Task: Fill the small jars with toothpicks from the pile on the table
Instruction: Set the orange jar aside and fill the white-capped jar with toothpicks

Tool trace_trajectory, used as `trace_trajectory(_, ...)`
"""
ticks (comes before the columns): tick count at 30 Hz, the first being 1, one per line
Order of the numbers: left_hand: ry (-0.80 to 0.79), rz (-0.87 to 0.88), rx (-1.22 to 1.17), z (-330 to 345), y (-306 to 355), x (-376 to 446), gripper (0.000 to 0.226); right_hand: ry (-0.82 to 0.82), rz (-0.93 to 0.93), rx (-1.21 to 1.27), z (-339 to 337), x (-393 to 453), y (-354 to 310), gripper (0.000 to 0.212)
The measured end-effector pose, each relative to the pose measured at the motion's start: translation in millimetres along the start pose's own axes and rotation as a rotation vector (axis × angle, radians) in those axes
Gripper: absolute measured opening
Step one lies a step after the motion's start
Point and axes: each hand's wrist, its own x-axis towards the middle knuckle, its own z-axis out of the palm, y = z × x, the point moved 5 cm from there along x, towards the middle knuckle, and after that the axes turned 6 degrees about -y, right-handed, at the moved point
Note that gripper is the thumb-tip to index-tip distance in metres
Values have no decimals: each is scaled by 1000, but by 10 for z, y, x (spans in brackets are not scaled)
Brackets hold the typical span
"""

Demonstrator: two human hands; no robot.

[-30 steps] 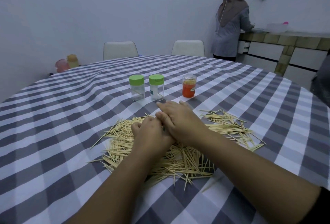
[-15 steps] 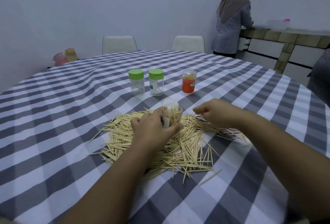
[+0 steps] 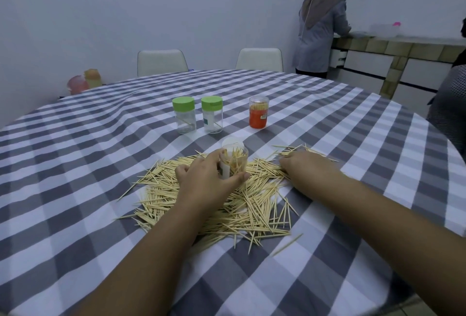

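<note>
The left hand (image 3: 205,181) grips an open jar (image 3: 234,162) upright over the toothpick pile (image 3: 227,202) mid-worktop (image 3: 75,189) — sticks splayed every way. The right hand (image 3: 306,168) presses the pile's far-right edge, fingers curled — grasp unclear.

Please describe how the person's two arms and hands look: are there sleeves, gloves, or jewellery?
Both forearms are bare up to the bottom frame edge; no sleeve shows on either arm. The left hand and the right hand wear no gloves. No ring, watch or bracelet is visible on the fingers or wrists that the head view shows. Both hands are seen from the back, so the palms are hidden.
</note>
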Motion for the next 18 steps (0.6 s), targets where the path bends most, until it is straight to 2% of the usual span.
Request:
trace_trajectory(5,-8,-4,-13,6,-7,8,54,106,42,55,-8,4,6,26)
trace_trajectory(9,-15,-10,-16,17,-23,15,57,99,128,269,-188,-12,8,22)
trace_trajectory(12,-14,2,-20,19,-11,15,52,126,172,610,-335,-12,19,21)
trace_trajectory(16,-17,13,-25,21,1,16,52,166,179,1272,-381,38,-1,17)
trace_trajectory(18,-18,12,-25,25,-6,19,56,159,157,1494,-390,78,-45,19)
